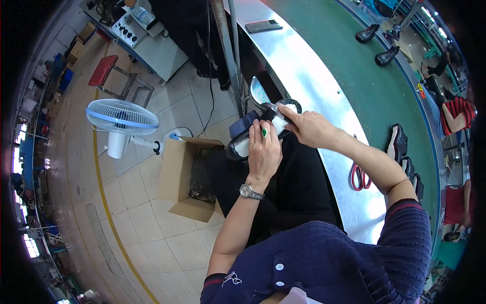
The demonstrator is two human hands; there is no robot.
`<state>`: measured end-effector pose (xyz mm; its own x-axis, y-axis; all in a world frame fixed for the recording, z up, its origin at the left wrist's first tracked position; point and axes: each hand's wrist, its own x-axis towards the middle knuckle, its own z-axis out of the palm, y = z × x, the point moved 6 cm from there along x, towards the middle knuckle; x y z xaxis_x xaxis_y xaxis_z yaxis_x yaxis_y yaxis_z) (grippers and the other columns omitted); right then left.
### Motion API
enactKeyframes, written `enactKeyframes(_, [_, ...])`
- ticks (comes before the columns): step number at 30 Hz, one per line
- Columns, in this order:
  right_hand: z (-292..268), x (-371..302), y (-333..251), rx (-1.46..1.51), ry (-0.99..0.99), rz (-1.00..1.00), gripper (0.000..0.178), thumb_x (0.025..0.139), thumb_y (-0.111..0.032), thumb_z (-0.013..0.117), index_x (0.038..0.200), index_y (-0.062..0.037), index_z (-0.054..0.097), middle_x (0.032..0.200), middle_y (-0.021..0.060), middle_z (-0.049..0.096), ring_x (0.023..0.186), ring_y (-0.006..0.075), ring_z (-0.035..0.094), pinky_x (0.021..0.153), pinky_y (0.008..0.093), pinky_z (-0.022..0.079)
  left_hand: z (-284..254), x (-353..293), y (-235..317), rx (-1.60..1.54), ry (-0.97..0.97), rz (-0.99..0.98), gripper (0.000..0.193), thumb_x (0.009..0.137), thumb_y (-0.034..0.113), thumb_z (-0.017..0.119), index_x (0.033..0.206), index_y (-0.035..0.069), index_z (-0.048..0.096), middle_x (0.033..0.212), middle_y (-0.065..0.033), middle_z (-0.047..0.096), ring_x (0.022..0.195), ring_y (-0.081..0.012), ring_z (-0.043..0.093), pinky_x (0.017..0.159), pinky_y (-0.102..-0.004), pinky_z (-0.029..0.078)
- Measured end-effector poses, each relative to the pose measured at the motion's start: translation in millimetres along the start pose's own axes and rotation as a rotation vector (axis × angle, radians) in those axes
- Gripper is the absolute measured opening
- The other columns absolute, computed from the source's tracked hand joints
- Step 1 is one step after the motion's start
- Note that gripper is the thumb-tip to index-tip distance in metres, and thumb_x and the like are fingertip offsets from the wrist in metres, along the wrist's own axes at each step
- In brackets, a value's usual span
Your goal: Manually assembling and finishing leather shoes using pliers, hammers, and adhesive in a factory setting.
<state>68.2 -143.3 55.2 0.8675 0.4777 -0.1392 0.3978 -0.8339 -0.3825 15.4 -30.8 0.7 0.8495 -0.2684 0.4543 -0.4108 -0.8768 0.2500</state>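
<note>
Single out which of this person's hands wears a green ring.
The left hand, the one with the wristwatch: a green ring shows on one finger. The right hand shows none.

Wears navy short-sleeved top [324, 263], textured knit; cuffs [406, 204] carry red stripes; two white buttons [279, 267]; white line motif [232, 278] near left cuff. Black trousers [306, 177]. Left hand [264, 156]: green-stoned ring [264, 133]. Left wrist: silver-toned watch [246, 191].

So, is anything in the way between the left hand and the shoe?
Nothing that I can see: the left hand is right on the shoe. The dark blue block is beside the shoe, not in between.
</note>
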Motion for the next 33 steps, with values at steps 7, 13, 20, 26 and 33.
enactKeyframes(7, [11.1,-10.0,-10.3,0.007,0.083,-0.031,0.052,0.092,-0.017,0.054,0.139,-0.0108,0.034,0.069,0.0212,0.062,0.066,0.0409,0.063,0.061,0.0504,0.047,-9.0,4.0,-2.2,-0.145,-0.006,-0.058,0.055,0.075,0.012,0.072,0.12,-0.01,0.048,0.116,-0.0211,0.051,0.118,-0.0389,0.049,0.105,-0.0454,0.037])
enactKeyframes(13, [19.8,-6.3,-0.8,-0.088,0.014,-0.047,0.054,0.091,-0.015,0.055,0.14,-0.0096,0.033,0.064,0.0207,0.06,0.06,0.0409,0.06,0.056,0.0485,0.045,-25.0,4.7,-20.6,-0.072,-0.179,-0.2,0.066,0.068,0.008,0.078,0.122,-0.011,0.045,0.115,-0.0206,0.05,0.116,-0.0339,0.046,0.102,-0.041,0.037])
enactKeyframes(20, [-3.7,-11.4,-31.9,0.026,0.119,0.023,0.056,0.09,-0.015,0.054,0.142,-0.0126,0.032,0.069,0.0215,0.064,0.066,0.0411,0.064,0.06,0.0502,0.048,-18.2,-14.2,-12.6,0.019,-0.041,-0.044,0.056,0.08,0.005,0.063,0.127,-0.017,0.043,0.119,-0.0259,0.05,0.117,-0.0412,0.047,0.108,-0.0455,0.034])
enactKeyframes(26, [8.0,-10.2,-34.6,-0.12,-0.031,-0.038,0.066,0.09,-0.015,0.055,0.148,-0.0119,0.024,0.062,0.0208,0.062,0.059,0.0388,0.064,0.056,0.0487,0.049,-14.1,-20.7,-11.0,0.132,0.049,0.011,0.04,0.082,0.002,0.056,0.118,-0.016,0.053,0.115,-0.0246,0.055,0.117,-0.0434,0.051,0.107,-0.0492,0.035])
enactKeyframes(33, [28.1,-6.9,-37.3,-0.14,-0.052,-0.048,0.068,0.092,-0.014,0.054,0.149,-0.0131,0.018,0.061,0.0182,0.061,0.055,0.037,0.062,0.053,0.0463,0.048,-11.5,-24.4,-11.0,0.088,0.058,0.03,0.037,0.081,0.0,0.058,0.115,-0.016,0.055,0.113,-0.0261,0.056,0.119,-0.0457,0.05,0.108,-0.0503,0.036])
